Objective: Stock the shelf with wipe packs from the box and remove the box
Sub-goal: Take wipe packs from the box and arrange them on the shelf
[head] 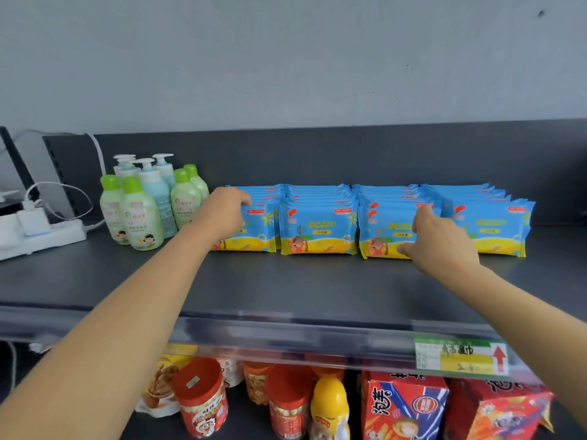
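Blue and yellow wipe packs stand upright in several front-to-back rows on the dark grey shelf [286, 281]. My left hand [222, 212] is at the leftmost row [260, 231], its fingers curled over the top of the front packs. My right hand [440, 241] is at the third row [381, 228]. Its fingers hook over the top edge of the front pack and its thumb lies at the pack's lower edge. The second row [319, 228] and the rightmost row [495, 227] stand untouched. No box is in view.
A cluster of green and blue lotion bottles [143, 204] stands just left of the packs. A white power strip with plugs and cables [38, 233] lies at the far left. A price label [460, 357] sits on the shelf's front rail. Snack jars and boxes [403, 408] fill the shelf below.
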The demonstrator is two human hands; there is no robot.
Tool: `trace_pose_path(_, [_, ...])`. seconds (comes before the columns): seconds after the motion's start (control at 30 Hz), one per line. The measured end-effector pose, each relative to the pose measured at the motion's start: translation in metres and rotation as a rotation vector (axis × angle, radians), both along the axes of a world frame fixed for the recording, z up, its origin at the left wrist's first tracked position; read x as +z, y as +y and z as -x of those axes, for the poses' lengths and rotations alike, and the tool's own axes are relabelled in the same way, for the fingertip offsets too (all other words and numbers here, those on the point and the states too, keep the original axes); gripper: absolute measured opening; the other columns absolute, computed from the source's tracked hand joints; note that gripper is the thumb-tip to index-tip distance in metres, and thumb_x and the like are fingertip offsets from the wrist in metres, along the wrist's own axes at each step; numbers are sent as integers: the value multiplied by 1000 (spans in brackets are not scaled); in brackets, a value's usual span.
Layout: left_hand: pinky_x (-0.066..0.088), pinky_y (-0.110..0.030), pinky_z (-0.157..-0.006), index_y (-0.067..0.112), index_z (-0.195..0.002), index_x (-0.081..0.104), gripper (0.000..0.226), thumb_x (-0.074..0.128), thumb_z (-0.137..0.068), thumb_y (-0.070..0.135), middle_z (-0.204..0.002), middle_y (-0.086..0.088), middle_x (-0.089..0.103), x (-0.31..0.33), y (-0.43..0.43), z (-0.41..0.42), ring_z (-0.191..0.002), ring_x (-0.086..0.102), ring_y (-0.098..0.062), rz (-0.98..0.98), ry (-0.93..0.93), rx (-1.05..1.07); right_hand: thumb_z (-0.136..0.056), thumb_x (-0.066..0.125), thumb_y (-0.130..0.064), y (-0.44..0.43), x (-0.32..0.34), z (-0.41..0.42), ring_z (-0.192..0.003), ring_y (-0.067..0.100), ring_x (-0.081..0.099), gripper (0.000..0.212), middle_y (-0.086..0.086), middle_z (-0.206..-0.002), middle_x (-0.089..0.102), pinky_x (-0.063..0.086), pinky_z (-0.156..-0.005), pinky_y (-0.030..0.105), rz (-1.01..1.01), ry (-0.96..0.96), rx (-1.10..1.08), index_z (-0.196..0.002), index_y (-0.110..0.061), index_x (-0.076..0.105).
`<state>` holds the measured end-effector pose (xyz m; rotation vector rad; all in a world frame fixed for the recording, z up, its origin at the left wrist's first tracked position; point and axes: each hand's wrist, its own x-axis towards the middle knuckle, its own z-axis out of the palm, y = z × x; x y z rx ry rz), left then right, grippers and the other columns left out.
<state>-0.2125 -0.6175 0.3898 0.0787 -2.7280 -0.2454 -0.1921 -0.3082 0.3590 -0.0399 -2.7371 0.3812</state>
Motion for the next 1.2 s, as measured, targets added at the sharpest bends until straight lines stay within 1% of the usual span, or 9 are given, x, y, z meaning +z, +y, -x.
trace_pose_path(0.1, [46,-37,-85,8,-113,65,34,67,-80,0,-113,-13,61,-6,-1,-2,-106,54,-29,-13,48,-45,-86,59,-11,-3,-5,3,-80,33,52,24,16,-95,58,38,-63,33,-60,-50,-18,-103,-6,43])
trace_pose_path(0.2, [46,-41,-86,8,-109,60,33,70,-77,3,-110,-10,51,-7,-3,-3,-105,53,-29,-21,90,-90,-89,54,-8,-4,-12,10,-79,34,55,16,16,-99,62,40,-61,33,-134,-47,-27,-97,-7,40])
trace_pose_path(0.3, [43,-39,-86,10,-106,53,36,73,-76,8,-109,-8,51,-7,-4,-4,-108,49,-28,-3,102,-94,-90,51,-6,-4,-14,18,-94,38,61,15,18,-104,63,39,-62,33,-182,-36,-44,-104,-3,47])
trace_pose_path(0.37, [40,-37,-87,11,-111,51,40,73,-77,13,-115,-8,50,-7,-3,-5,-109,45,-28,45,94,-59,-90,50,-6,-3,-15,21,-98,38,61,16,18,-106,62,40,-63,33,-190,-46,-51,-106,-2,50])
trace_pose_path(0.57, [37,-39,-91,14,-124,43,52,68,-78,14,-124,-8,43,-16,-2,-8,-114,40,-29,196,86,32,-88,50,-4,2,-14,21,-96,37,61,16,19,-105,62,41,-65,30,-114,-103,-21,-102,-2,56])
trace_pose_path(0.7, [34,-39,-97,15,-132,37,66,70,-76,18,-127,-8,40,-21,-2,-11,-118,39,-30,214,83,42,-87,50,-3,5,-15,19,-96,35,62,18,19,-105,63,40,-65,30,-74,-100,0,-104,-3,57])
trace_pose_path(0.83, [28,-40,-104,14,-140,34,78,74,-73,23,-133,-9,39,-21,1,-14,-123,37,-31,225,113,39,-86,49,-1,4,-15,15,-87,34,60,17,18,-102,64,41,-64,29,-48,-82,2,-100,-3,58])
trace_pose_path(1.13, [23,-39,-108,14,-137,38,70,71,-77,23,-133,-9,41,-11,35,-27,-124,37,-32,207,215,-47,-86,49,-4,-3,-8,5,-91,34,61,18,16,-101,64,43,-65,30,-18,-30,30,-100,-4,60])
trace_pose_path(1.2, [22,-39,-109,13,-137,39,65,70,-80,24,-134,-9,42,-7,49,-33,-127,36,-31,181,239,-81,-86,49,-5,-1,-6,2,-87,33,59,17,15,-100,64,43,-65,30,-10,-15,25,-99,-5,60])
